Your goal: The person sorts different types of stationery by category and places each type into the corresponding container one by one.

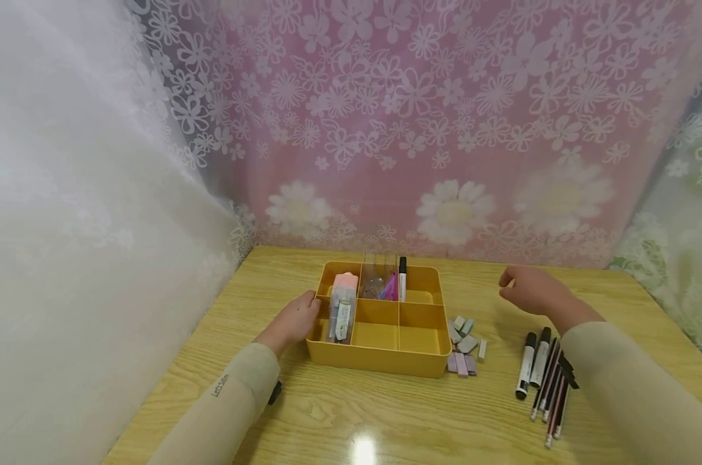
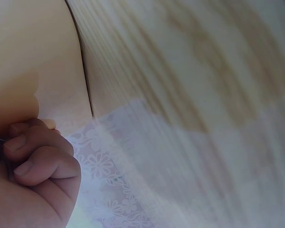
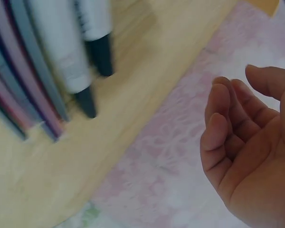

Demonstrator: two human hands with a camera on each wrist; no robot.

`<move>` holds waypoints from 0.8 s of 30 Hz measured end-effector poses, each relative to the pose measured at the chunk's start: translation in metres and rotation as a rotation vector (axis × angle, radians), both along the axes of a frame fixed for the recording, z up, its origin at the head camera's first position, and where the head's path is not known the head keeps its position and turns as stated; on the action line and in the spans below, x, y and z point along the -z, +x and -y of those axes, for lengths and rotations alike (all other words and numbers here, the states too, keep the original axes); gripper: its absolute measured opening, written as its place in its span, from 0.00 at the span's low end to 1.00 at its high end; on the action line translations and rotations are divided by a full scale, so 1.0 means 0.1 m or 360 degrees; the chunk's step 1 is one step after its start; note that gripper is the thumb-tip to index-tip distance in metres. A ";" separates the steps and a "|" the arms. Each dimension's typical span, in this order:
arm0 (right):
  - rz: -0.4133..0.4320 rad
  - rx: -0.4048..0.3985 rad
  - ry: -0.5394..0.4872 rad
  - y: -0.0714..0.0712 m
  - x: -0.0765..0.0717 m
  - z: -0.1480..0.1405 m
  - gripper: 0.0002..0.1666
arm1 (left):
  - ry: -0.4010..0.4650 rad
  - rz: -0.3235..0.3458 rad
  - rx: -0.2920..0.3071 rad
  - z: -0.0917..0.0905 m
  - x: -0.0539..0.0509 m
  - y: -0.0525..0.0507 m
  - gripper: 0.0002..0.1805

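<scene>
A yellow divided organizer tray [image 1: 380,361] stands on the table. My left hand [image 1: 298,316] holds its left wall with curled fingers; in the left wrist view that hand [image 2: 42,175] is against the wall. A clear pack with a pink top [image 1: 345,281] lies across the left compartments. The back middle one holds pink and purple pieces [image 1: 389,287] and something transparent. A black-capped whiteboard marker [image 1: 402,287] leans by the divider to its right. My right hand [image 1: 531,289] hovers beyond two markers [image 1: 526,368] and several pencils [image 1: 554,394]. In the right wrist view that empty hand [image 3: 251,142] has relaxed, bent fingers.
Several small erasers [image 1: 465,344] lie close to the tray's right side, some pale and some purplish. The wood-grain table [image 1: 327,420] ends at a pink floral curtain [image 1: 385,161] behind. White sheeting [image 1: 95,194] hangs along the left side.
</scene>
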State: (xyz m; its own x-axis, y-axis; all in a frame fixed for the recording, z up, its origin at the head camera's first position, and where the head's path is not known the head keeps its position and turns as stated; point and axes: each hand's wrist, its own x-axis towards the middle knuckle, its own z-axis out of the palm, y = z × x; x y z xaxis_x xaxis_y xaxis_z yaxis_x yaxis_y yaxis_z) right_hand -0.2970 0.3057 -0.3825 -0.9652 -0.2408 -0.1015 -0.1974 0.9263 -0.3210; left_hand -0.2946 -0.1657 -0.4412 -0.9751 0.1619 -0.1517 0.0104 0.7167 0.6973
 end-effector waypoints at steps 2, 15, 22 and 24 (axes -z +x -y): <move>0.0041 0.0002 0.0039 0.03 0.05 -0.10 0.19 | -0.0016 -0.0004 0.0000 0.00 0.00 0.00 0.29; 0.0309 0.0023 0.0067 0.18 0.33 -0.33 0.10 | 0.0008 0.0012 0.0004 0.00 0.00 -0.01 0.29; 0.0293 0.0035 0.0062 0.21 0.46 -0.33 0.08 | 0.0009 0.0011 0.0002 0.00 0.01 -0.01 0.29; 0.0289 0.0040 0.0061 0.21 0.48 -0.32 0.08 | 0.0004 0.0013 -0.0002 0.00 0.02 -0.01 0.30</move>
